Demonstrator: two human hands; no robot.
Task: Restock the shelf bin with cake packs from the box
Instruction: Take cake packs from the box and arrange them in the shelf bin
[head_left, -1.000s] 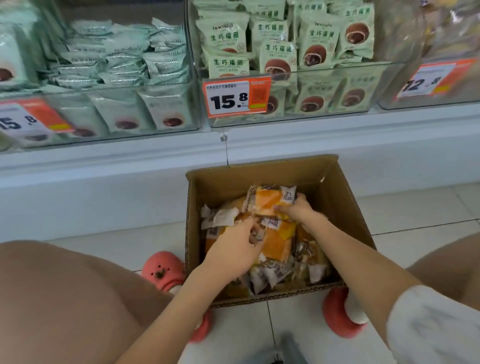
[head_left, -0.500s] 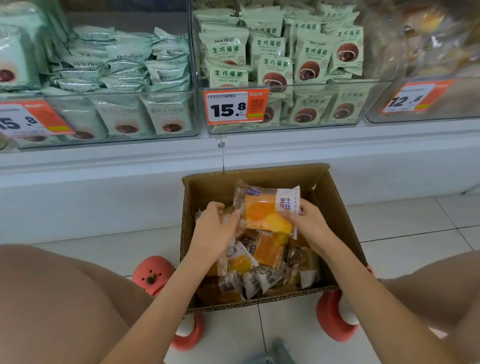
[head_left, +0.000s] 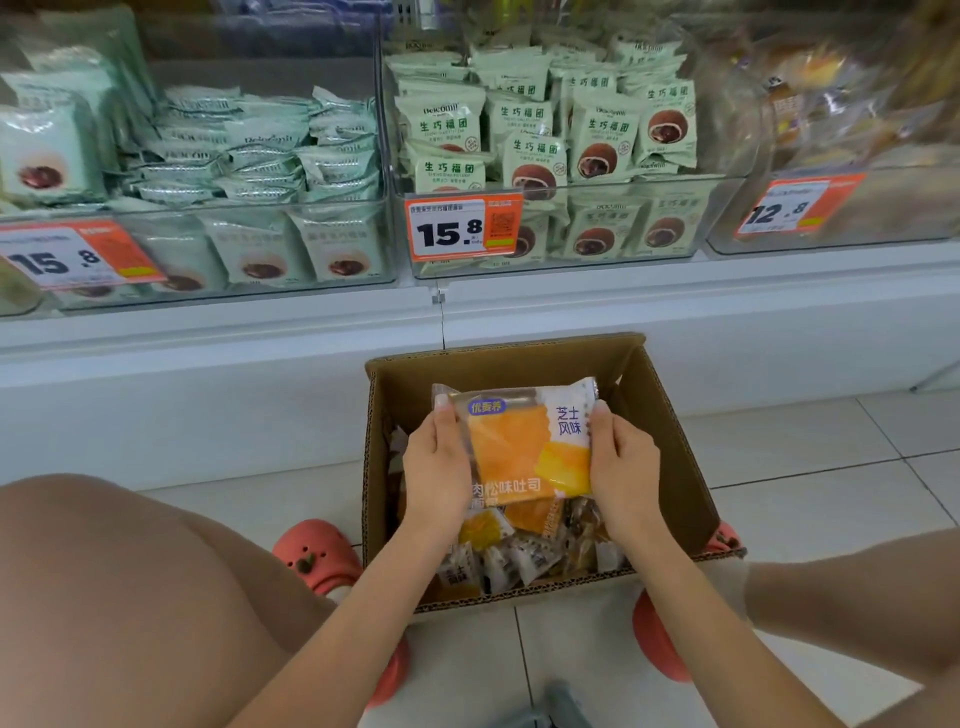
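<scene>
- One cardboard box (head_left: 660, 415) on the floor, directly below the shelf; a loose pile of cake packs (head_left: 519, 556) inside, too jumbled to count.
- One orange cake pack (head_left: 524, 447) held up over the box opening, face up toward the camera.
- Three clear shelf bins above the box: left bin (head_left: 208, 249), middle bin (head_left: 597, 228), right bin (head_left: 857, 208). Three price tags, one per bin front; middle tag (head_left: 462, 228) reads 15.8.
- Change vs half a second ago: left hand has left the pile and joined the pack; pack now sits higher and squarer over the box.
- Left hand (head_left: 436, 467) grips the pack's left edge, right hand (head_left: 621, 462) its right edge; thumbs on top, fingers curled under, pinching the wrapper.
- Both forearms reach forward over the box's near rim.
</scene>
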